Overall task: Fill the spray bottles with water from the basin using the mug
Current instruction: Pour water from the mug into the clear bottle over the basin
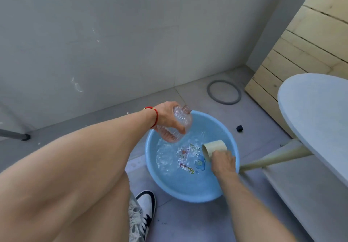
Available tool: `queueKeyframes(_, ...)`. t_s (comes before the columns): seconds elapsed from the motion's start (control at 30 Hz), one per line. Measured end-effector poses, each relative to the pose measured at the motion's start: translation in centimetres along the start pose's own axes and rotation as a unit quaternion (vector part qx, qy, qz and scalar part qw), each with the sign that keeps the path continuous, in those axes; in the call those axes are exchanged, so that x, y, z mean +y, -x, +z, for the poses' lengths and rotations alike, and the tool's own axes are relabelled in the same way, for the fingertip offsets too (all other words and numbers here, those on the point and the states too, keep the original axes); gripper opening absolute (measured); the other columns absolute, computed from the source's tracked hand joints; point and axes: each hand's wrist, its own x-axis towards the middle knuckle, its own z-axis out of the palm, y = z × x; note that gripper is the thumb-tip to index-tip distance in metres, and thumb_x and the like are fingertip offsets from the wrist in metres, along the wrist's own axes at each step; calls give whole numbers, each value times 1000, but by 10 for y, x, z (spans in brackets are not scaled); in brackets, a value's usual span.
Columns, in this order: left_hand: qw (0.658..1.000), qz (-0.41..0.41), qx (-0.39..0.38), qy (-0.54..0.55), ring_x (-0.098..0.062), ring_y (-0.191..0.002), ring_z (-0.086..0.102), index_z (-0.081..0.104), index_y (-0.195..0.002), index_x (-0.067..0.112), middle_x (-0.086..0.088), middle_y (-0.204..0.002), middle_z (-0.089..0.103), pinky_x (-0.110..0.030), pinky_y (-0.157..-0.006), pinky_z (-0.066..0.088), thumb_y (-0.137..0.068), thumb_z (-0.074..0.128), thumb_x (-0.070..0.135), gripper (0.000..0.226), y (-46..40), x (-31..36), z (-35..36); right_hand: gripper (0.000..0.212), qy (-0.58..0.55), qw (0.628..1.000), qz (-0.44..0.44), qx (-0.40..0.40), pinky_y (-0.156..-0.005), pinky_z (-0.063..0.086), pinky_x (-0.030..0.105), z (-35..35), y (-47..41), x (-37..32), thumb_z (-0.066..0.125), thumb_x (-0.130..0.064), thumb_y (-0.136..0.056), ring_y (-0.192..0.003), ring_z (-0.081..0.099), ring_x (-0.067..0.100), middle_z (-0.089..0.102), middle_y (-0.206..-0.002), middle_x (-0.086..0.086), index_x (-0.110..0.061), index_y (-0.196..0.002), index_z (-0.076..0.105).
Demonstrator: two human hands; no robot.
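Now left hand [165, 118] grips bottle [177, 127]; right hand [224, 163] holds mug [213, 147].

Clear ribbed plastic bottle [180, 123], glossy blue plastic basin [188, 191], matt cream mug [214, 146].

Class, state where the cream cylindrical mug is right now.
In the head view, the cream cylindrical mug lies tipped sideways in the right hand, dipped into the round blue plastic basin, right of the clear bottle.
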Motion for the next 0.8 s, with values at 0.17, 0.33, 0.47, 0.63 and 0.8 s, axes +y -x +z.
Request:
queueKeyframes(0.17,1000,-9,-6,7,-23,-106,65,58,-124,34,4,-117,64,-55,-70,65,-42,99,42,92,-3,-5,0,34,-82,996,14,-22,-104,36,36,50,13,-21,44,-14,-100,-130,45,30,63,-131,10,-18,-126,65)
queueKeyframes(0.33,1000,-16,-16,-2,-24,-107,61,54,-129,36,5,-119,60,-56,-76,64,-53,100,35,89,-1,-2,-2,30,-289,951,93,-57,-91,49,36,42,11,-33,51,-20,-98,-116,62,37,71,-117,19,-3,-114,71)
queueKeyframes(0.47,1000,-19,-11,-8,-24,-107,62,54,-127,38,5,-119,60,-56,-74,65,-50,99,39,90,4,3,-2,22,-510,841,149,-98,-73,56,38,17,9,-10,66,-19,-86,-77,68,28,73,-67,7,-4,-75,79)
queueKeyframes(0.63,1000,-21,-17,8,-28,-112,58,50,-137,37,4,-124,56,-52,-75,64,-56,100,35,95,11,10,-8,26,-591,795,95,-92,-64,48,29,-47,22,17,65,-13,-84,-66,54,19,55,-51,0,-10,-59,71)
queueKeyframes(0.8,997,-29,-23,64,-31,-117,57,51,-136,40,2,-129,56,-57,-72,64,-42,101,39,106,16,16,-12,27,-582,812,40,-17,-61,49,28,-128,27,43,65,-14,-87,-69,61,19,63,-59,4,-9,-60,67)
